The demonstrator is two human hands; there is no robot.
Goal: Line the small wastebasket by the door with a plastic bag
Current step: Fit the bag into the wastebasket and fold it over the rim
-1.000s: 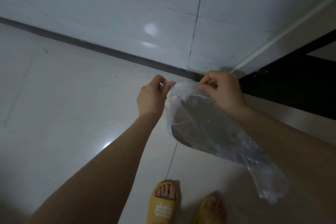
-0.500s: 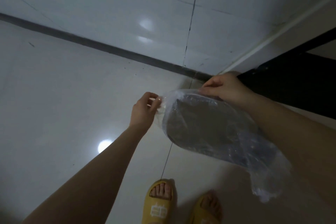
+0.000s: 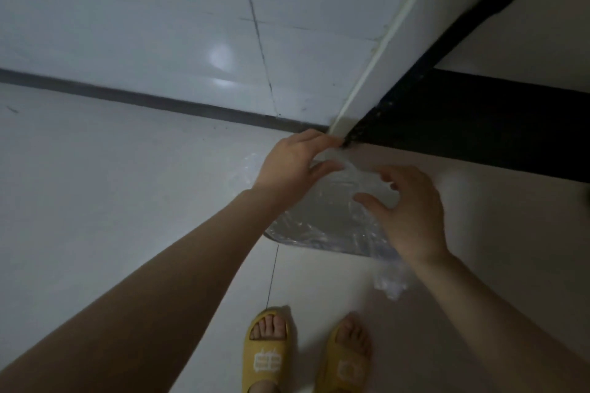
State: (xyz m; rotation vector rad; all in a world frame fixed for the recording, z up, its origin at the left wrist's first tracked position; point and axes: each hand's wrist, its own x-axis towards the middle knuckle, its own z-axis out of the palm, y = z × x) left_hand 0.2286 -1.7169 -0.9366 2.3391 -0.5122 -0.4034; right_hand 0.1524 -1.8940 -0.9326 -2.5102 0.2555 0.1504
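My left hand point(image 3: 293, 166) pinches the bag point(image 3: 329, 217) rim near the wall corner; my right hand point(image 3: 412, 214), fingers spread, rests on it. Open floor point(image 3: 111, 201) lies left.

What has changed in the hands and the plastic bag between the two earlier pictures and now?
The left hand has moved right onto the plastic bag, gripping its top edge. The right hand has come off that edge, its fingers now spread open over the bag. The camera's view has also shifted. Unchanged: the bag is held in the air above the floor, with the yellow slippers below; no wastebasket shows.
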